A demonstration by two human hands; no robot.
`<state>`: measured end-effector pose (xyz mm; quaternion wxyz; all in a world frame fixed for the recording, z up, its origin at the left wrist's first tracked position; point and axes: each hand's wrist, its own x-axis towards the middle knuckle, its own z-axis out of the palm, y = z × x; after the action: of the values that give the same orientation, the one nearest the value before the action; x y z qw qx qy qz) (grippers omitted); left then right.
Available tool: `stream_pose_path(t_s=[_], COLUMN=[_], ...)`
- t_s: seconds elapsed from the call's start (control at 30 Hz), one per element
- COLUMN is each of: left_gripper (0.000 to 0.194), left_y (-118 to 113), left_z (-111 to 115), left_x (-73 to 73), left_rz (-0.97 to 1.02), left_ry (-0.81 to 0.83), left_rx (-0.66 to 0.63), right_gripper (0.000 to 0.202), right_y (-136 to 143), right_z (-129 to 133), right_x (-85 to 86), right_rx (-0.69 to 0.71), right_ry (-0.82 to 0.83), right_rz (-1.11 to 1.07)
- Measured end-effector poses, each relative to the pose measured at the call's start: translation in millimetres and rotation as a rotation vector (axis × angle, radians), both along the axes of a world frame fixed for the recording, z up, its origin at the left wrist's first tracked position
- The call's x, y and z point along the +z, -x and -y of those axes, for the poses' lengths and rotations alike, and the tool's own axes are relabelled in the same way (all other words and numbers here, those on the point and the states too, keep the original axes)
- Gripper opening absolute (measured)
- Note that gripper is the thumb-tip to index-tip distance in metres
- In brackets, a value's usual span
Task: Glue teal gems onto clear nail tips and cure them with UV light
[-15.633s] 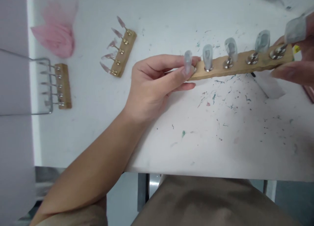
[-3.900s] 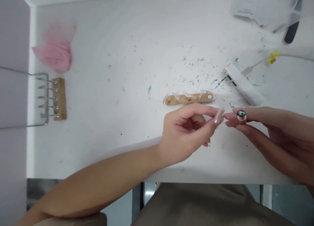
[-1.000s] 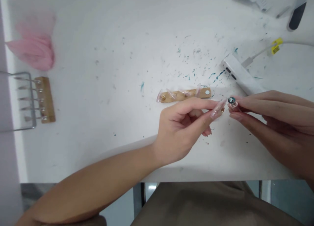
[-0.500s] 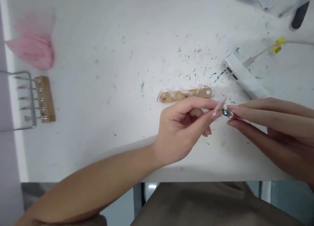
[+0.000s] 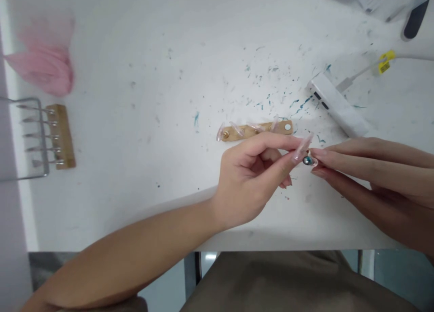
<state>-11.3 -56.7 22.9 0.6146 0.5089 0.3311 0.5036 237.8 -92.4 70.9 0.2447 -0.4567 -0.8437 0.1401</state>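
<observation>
Between thumb and index finger, my left hand (image 5: 249, 178) pinches a long, clear pinkish nail tip (image 5: 303, 148). My right hand (image 5: 376, 169) comes in from the right, its fingertips closed on a small clear piece that carries a shiny teal round part (image 5: 308, 160). The round part lies just below and right of the nail tip, and the two look to be touching or nearly so. Behind my left hand a wooden strip (image 5: 249, 131) lies on the table with several clear nail tips on it.
A white device (image 5: 339, 106) with a cable lies beyond my right hand. At the left are a pink cloth (image 5: 56, 72), a wooden block (image 5: 64, 135) with several tips and a metal frame (image 5: 44, 140). A dark-ended tool (image 5: 416, 20) and packets lie top right. Teal specks mark the white table (image 5: 135, 135).
My right hand has moved slightly left and down with the teal round part, closer to the nail tip. My left hand has hardly moved.
</observation>
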Motion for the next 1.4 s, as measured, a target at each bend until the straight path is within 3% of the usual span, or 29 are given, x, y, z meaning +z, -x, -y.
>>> stream_pose_path(t_s=[0.23,0.47,0.7,1.07,1.4], left_gripper=[0.011,0.01,0.008,0.006,0.02], left_y=[-3,0,1,3,0], left_z=[-1,1,1,3,1], left_x=[-0.2,-2.3,-2.1,-3.6,3.4], left_rz=[0.005,0.018,0.005,-0.053,0.009], left_ry=[-0.056,-0.04,-0.052,-0.034,-0.004], left_rx=[0.008,-0.011,-0.003,0.0,0.002], right_gripper=[0.027,0.027,0.025,0.029,0.029], right_y=[-3,-1,-3,-3,-11], right_z=[0,-1,-1,-4,1], right_x=[-3.7,5.4,0.8,-1.7,-0.8], right_rx=[-0.053,-0.116,-0.127,-0.085,0.003], right_ry=[0.002,0.06,0.012,0.008,-0.019], right_rz=[-0.031,-0.006,-0.034,-0.052,0.005])
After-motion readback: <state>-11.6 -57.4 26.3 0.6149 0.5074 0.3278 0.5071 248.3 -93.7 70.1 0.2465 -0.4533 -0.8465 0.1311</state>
